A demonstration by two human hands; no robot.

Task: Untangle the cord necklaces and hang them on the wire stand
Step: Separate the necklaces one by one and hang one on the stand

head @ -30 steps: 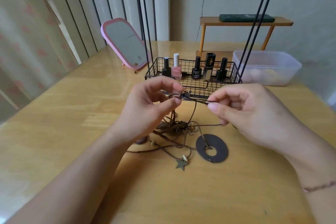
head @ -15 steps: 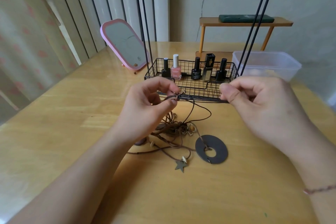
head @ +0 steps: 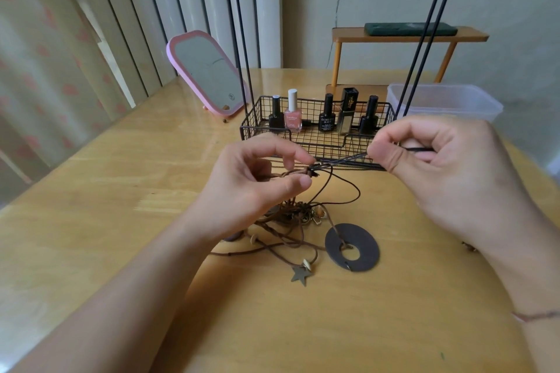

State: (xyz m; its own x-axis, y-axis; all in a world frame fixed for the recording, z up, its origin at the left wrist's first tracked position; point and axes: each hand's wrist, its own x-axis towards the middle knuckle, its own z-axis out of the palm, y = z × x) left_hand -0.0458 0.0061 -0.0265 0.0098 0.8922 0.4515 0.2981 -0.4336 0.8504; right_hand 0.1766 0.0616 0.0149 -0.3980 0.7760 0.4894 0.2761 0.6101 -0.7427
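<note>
A tangle of brown cord necklaces lies on the wooden table, with a dark oval ring pendant and a small star pendant at its near side. My left hand pinches a knot of the cords above the heap. My right hand pinches a dark cord end, pulled taut to the right from that knot. Behind them stands the black wire stand; its rods rise out of view, with hooks at the top edge.
Several nail polish bottles stand in the stand's wire basket. A pink-framed mirror leans at the back left. A clear plastic tub sits back right, beside a small wooden shelf with a dark case on it.
My right hand has drawn the dark cord away to the right, from beside the left hand to well apart, and the cord now runs taut. My left hand keeps its pinch on the knot.
</note>
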